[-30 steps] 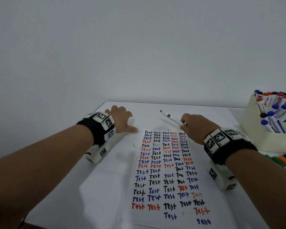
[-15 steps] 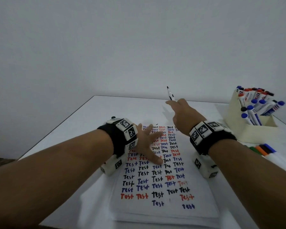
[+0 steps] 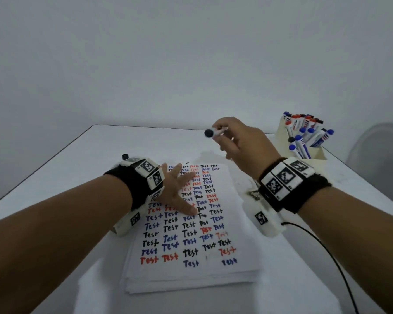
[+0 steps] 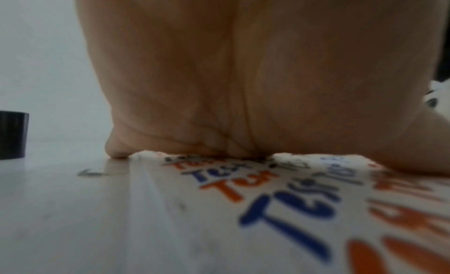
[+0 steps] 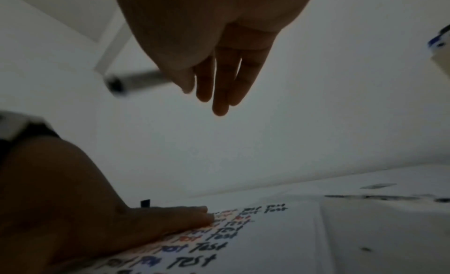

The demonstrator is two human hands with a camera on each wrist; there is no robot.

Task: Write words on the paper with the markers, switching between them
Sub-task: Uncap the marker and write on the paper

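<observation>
Above the worktop [image 3: 82,168], at one o'clock from the paper [image 3: 191,234], our right hand [image 3: 243,141] pinches the marker [image 3: 214,132]; our left hand [image 3: 179,191] lies flat, fingers spread, on the paper.

A white table [image 3: 82,177] carries everything. A stack of paper [image 3: 191,275] lies at its middle, the top sheet covered in rows of "Test" in black, blue and red. At the far right stands a cream box [image 3: 281,143] holding markers. A small black cap [image 3: 124,156] stands far left of the paper. A black cable [image 3: 331,252] trails across the near right.
</observation>
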